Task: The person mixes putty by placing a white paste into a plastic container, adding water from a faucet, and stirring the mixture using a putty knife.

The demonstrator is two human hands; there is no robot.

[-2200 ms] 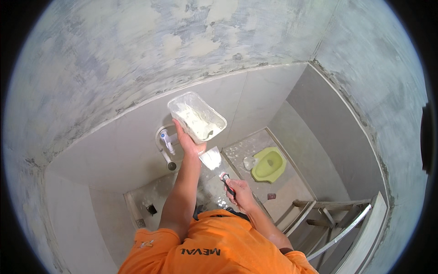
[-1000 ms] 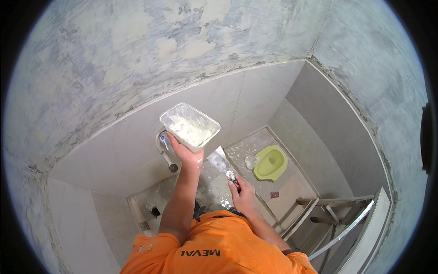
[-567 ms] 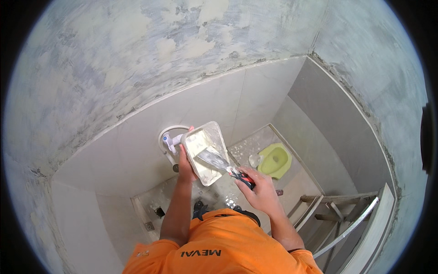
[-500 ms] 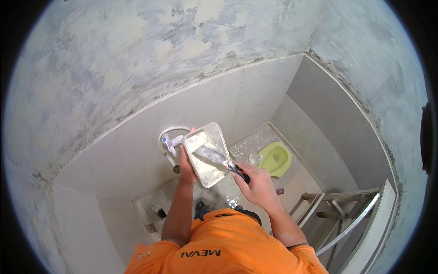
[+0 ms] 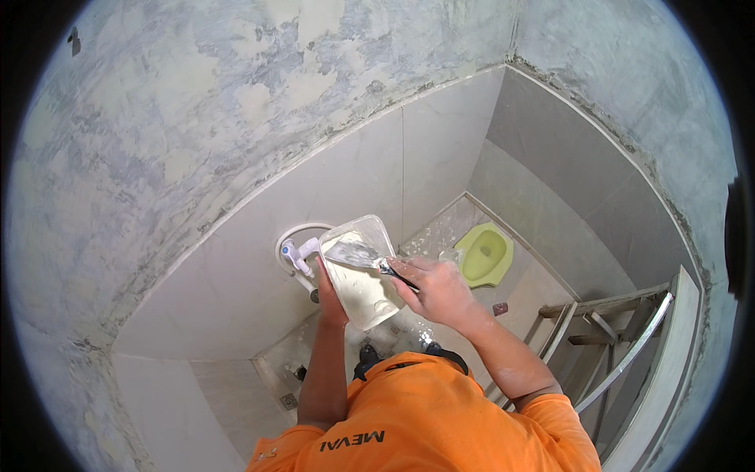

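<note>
My left hand [image 5: 331, 297] supports a clear plastic tub [image 5: 370, 223] from its left side, fingers partly hidden by it. Inside lies a layer of creamy white putty [image 5: 363, 293], smeared up the walls. Above it, my right hand [image 5: 434, 288] is closed round the dark handle of a putty knife [image 5: 352, 254]. The blade points left across the tub's upper half and carries whitish putty. Whether the blade touches the putty below it, I cannot tell. White smears mark my right fingers.
Left of the tub, a pale tap [image 5: 299, 253] with a white hose [image 5: 280, 240] juts from the grey tiled wall [image 5: 346, 169]. A yellow-green squat toilet [image 5: 485, 255] is set in the floor to the right. A wooden frame with a metal bar [image 5: 629, 352] stands at lower right.
The putty knife has turned flatter and shifted up within the tub, baring more putty below it. My right hand has moved slightly up. The whole view has tilted a little.
</note>
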